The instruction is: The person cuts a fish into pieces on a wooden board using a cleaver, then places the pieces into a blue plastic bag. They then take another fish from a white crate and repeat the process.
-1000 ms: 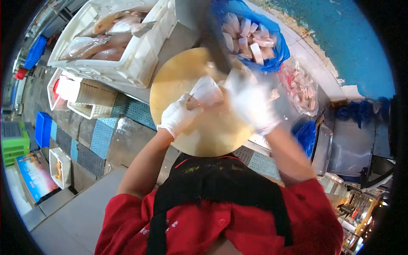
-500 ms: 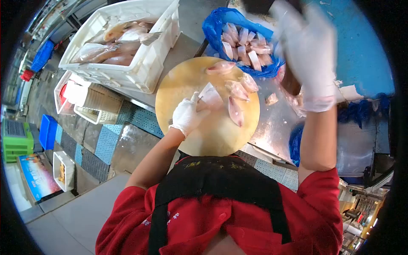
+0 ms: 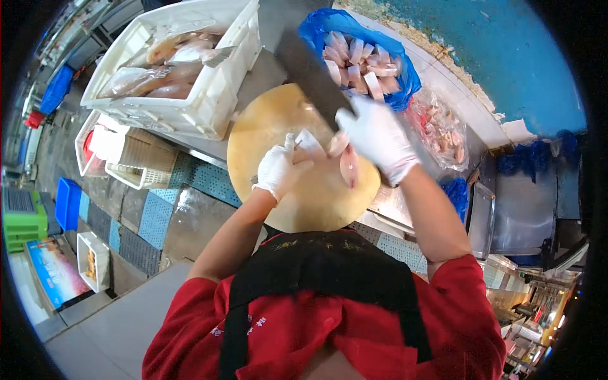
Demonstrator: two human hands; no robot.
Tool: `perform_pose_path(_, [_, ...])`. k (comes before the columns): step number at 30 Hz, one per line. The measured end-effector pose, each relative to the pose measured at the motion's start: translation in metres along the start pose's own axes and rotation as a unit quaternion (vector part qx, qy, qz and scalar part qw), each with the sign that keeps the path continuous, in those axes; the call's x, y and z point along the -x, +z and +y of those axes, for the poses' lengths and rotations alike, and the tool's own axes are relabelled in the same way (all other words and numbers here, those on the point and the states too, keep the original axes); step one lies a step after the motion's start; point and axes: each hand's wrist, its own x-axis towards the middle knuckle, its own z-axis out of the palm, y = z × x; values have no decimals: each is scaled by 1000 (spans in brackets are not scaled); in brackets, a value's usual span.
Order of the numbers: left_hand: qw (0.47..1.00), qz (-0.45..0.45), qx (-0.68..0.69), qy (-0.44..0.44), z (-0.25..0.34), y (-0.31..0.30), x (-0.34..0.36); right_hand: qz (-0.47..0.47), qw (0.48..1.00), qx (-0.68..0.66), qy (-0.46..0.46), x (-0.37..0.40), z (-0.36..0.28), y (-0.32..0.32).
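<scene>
My left hand [image 3: 278, 170], in a white glove, is closed on a pale piece of fish [image 3: 308, 144] lying on the round yellowish cutting board [image 3: 304, 209]. My right hand [image 3: 377, 136], also gloved, grips a cleaver whose broad dark blade [image 3: 310, 76], smeared by motion, slants up and left over the far edge of the board. The cleaver's handle is hidden in the glove. Beside my right fingers lie a small fish piece [image 3: 337, 144] and a longer pinkish one [image 3: 349, 168]. Blade and hand cover the board's far right part.
Behind the board stands a blue plastic bag [image 3: 405, 60] filled with cut fish chunks [image 3: 361, 63]. A white crate [image 3: 171, 117] of whole fish [image 3: 168, 69] is at the far left. To the right lie a clear bag of scraps [image 3: 440, 130] and a metal tray [image 3: 482, 212].
My right hand has come down and left from its raised position, bringing the cleaver over the board. My left hand has stayed at the fish piece. The clear bag now shows more fully.
</scene>
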Motion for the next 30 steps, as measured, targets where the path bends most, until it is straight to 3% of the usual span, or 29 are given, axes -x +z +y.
perform_pose_path(1, [1000, -9, 0, 6, 4, -1, -4, 228, 955, 104, -160, -6, -1, -5])
perform_pose_path(4, [996, -13, -77, -53, 16, -5, -5, 312, 946, 6, -89, -4, -62, -68])
perform_pose_path(6, [994, 10, -101, -32, 21, -22, 13, 331, 930, -112, -116, -7, -66, -66])
perform_pose_path(7, [991, 34, -127, -8, 18, -28, 24, 325, 937, -83, -99, -4, -56, -44])
perform_pose_path(9, [988, 34, -153, 3, -3, -25, 40, 263, 956, 46, -122, 13, 15, 66])
perform_pose_path(11, [983, 27, -181, 3, -3, -24, 51, 41, 991, 114, -54, 29, 45, 109])
perform_pose_path(12, [982, 33, -187, 5, -4, -25, 50, -114, 989, 75, 51, 28, 35, 98])
perform_pose_path(14, [982, 50, -182, 23, -7, -21, 55, -154, 982, -29, 107, 13, 35, 76])
perform_pose_path(16, [981, 62, -182, 18, -8, -19, 46, -56, 996, 65, 15, 3, 28, 46])
perform_pose_path(17, [983, 55, -176, 9, -8, -12, 51, 41, 996, 73, -31, 3, 22, 32])
perform_pose_path(18, [983, 55, -174, 7, -4, -9, 48, 98, 993, 57, -28, 7, -2, 6])
perform_pose_path(20, [987, 45, -154, 5, 1, -4, 41, 306, 937, 58, -159, -1, -20, -19])
perform_pose_path(22, [988, 47, -145, 18, 5, -5, 36, 264, 956, -110, -68, 5, -45, -37])
perform_pose_path(24, [989, 52, -134, 27, 5, -2, 36, 339, 928, -73, -133, 3, -31, -5])
perform_pose_path(25, [988, 55, -146, 23, 4, 0, 35, 179, 984, 15, 2, 22, -30, 12])
perform_pose_path(28, [986, 51, -160, 10, 5, 1, 38, -33, 991, 128, -11, 24, 49, 115])
perform_pose_path(30, [985, 41, -168, 8, 4, -1, 40, -90, 994, 43, 47, 15, 32, 81])
